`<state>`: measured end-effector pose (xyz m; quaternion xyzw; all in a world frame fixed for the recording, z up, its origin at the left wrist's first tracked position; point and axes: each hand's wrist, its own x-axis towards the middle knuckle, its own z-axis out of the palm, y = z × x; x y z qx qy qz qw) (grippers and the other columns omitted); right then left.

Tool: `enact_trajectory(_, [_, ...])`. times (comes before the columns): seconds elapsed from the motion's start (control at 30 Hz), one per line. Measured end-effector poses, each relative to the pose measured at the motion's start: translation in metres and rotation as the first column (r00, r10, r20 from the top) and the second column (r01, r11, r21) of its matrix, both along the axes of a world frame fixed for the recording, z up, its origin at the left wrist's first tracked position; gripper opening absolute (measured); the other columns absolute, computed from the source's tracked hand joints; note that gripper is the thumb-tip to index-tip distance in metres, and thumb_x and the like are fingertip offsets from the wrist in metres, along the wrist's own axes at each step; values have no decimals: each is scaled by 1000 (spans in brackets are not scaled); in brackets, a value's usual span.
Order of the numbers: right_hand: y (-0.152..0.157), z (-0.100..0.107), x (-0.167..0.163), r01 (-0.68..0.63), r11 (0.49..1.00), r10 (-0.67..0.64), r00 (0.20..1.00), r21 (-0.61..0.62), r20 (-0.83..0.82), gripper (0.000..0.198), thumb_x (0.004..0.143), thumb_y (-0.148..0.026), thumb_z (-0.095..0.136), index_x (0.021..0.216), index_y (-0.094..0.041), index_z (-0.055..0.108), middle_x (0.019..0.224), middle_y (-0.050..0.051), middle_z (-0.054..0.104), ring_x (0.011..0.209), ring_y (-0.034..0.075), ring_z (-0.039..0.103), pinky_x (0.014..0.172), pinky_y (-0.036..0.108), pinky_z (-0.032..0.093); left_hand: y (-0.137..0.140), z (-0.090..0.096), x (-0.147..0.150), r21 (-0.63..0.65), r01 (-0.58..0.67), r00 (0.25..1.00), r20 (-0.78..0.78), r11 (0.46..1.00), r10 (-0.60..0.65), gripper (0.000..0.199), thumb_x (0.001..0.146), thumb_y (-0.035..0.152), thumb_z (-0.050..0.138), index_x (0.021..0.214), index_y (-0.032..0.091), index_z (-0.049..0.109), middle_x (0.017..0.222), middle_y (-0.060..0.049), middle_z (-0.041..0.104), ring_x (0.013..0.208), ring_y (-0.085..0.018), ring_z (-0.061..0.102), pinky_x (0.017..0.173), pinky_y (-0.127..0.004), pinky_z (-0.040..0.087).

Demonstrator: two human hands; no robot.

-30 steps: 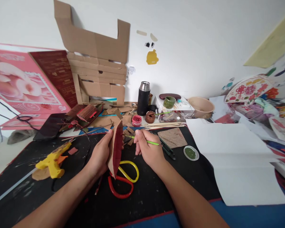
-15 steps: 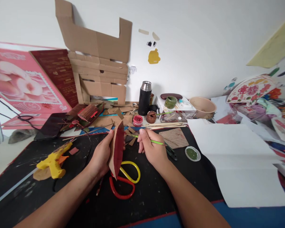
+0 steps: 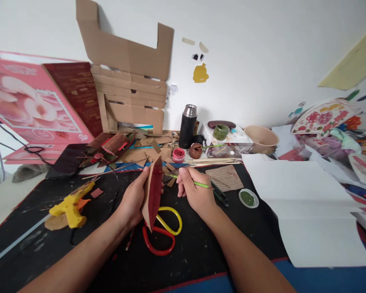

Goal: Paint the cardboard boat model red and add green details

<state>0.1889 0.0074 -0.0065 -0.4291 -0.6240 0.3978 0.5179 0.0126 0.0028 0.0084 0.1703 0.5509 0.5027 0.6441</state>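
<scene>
A folded piece of cardboard [image 3: 155,195], dark red on its right face and bare brown on the left, is gripped by my left hand [image 3: 136,193]. My right hand [image 3: 197,187] pinches a thin paintbrush with a green handle [image 3: 201,184]; its tip points left, close to the red face, and I cannot tell whether it touches. Below the cardboard lie scissors [image 3: 174,221] with one yellow and one red handle, their blades hidden. Jars of red paint [image 3: 178,155] and brown paint [image 3: 195,151] stand beyond my hands, a second brush resting across the brown one.
A yellow glue gun [image 3: 70,209] lies on the black mat at left. On the right are a lid of green paint [image 3: 249,198], corrugated cardboard [image 3: 225,178] and white paper [image 3: 305,203]. A black thermos [image 3: 187,129] and a bowl [image 3: 261,138] stand at the back.
The whole view has shifted slightly, so things sit a little further right. Both hands keep their holds, and the brush tip stays near the red face.
</scene>
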Motion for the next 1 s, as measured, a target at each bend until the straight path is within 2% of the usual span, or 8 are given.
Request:
enact_trajectory(0.13, [1,1,3,33,999,-33,999,32,6,57,110,-69,53,78,-23,63,52,-3,60,44,12,60,46,21,47,3,2,0,-41,-20,1000,19,999,20,46,110,46,55,95,11,80,70,-9,79,51,-18,71,46,-25,54])
enact_trajectory(0.27, [-1,1,2,-4,999,2,998,-33,-56,59,108,-73,52,79,-23,64,52,-3,61,44,13,62,45,21,47,2,-3,0,-40,-11,1000,-2,999,11,43,108,48,61,96,12,81,72,-9,80,50,-18,71,45,-25,54])
enact_trajectory(0.37, [-1,1,0,2,999,-3,999,-49,-32,60,106,-75,53,78,-24,64,54,-3,61,44,13,62,45,21,48,0,-6,0,-32,11,1000,0,999,-11,43,105,51,64,97,13,81,73,-10,81,51,-20,72,45,-26,54])
enact_trajectory(0.53, [8,2,1,118,984,-136,982,-134,-134,66,99,-83,57,75,-23,61,48,-4,57,40,13,60,41,21,45,4,-3,-4,-55,-33,999,11,998,33,43,109,47,61,96,11,81,73,-10,81,51,-18,73,46,-24,55])
enact_trajectory(0.67, [23,11,9,195,959,-234,954,-205,-188,69,94,-89,59,76,-23,60,46,-5,55,37,13,58,38,20,41,7,2,-6,-78,-63,998,24,995,65,43,110,45,59,94,12,80,71,-9,80,51,-18,73,46,-24,56])
enact_trajectory(0.73, [33,19,16,197,967,-222,963,-162,-155,67,94,-88,60,76,-22,60,47,-6,55,39,13,59,39,20,41,6,3,-6,-79,-58,998,27,995,60,41,110,44,60,95,12,80,71,-9,80,50,-18,72,46,-24,56])
enact_trajectory(0.87, [58,31,27,172,982,-172,985,-80,12,61,102,-79,58,78,-23,62,51,-5,57,42,14,59,44,23,42,6,2,-8,-92,-36,999,36,995,39,41,110,44,60,95,11,80,72,-9,80,50,-18,72,45,-24,54])
enact_trajectory(1.0, [83,32,30,212,977,-206,952,-3,225,54,109,-67,53,75,-25,62,48,-6,56,43,15,59,53,27,46,8,0,-10,-107,-28,999,11,994,30,41,109,45,61,94,12,81,73,-10,81,52,-19,73,45,-24,54])
